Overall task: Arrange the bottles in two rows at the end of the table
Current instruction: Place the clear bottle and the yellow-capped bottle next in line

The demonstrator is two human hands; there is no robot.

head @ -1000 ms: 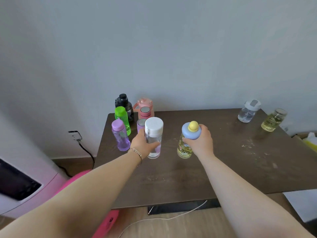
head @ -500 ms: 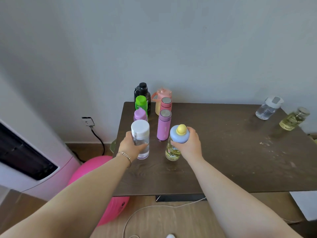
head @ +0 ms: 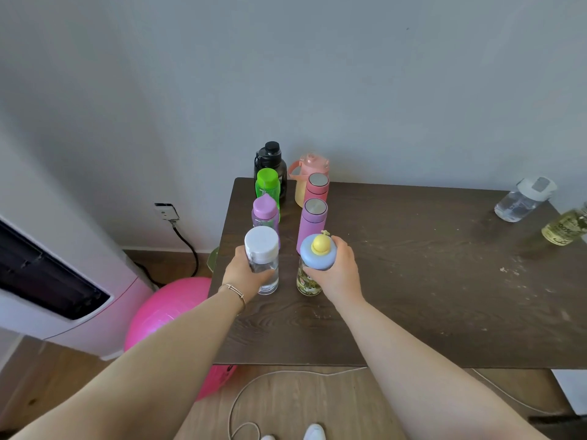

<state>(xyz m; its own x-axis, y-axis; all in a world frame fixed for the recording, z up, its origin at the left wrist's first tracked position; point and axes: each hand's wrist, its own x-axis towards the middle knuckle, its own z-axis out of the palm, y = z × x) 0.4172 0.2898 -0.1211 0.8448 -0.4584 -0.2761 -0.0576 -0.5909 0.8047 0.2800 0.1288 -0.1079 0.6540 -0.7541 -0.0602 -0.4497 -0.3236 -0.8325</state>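
1. Head view, nearest first: our left hand (head: pixel 246 274) is wrapped around the clear plastic bottle with the white screw cap (head: pixel 263 260), and our right hand (head: pixel 336 271) is closed around the clear patterned bottle with the blue lid and yellow knob (head: pixel 313 265). Both bottles look like they're sitting on the dark wood table (head: pixel 413 296), at the near end of the two rows by the table's left edge.

2. Behind the white-capped one the left row runs clear bottle with purple cap (head: pixel 266 212), green plastic bottle (head: pixel 267 185), then black bottle with a carry loop (head: pixel 270 160). Right row: lilac steel-topped flask (head: pixel 313 222), pink steel-topped flask (head: pixel 317 187), big pink-lidded jug with a handle (head: pixel 306 173) at the wall.

3. What could go wrong, we reckon: the blue-lid bottle is just in front of the lilac flask, so a sloppy release or a knuckle nudging forward could tip the flask and domino the row. The left row sits close to the table edge too, so a sideways bump might send one onto the pink exercise ball (head: pixel 165 312) below.

4. Still to fetch, far right corner and well apart from the rows: a clear bottle with white flip lid (head: pixel 524 200) and a yellowish glass jar (head: pixel 565 223). Nothing sits between them and the rows.
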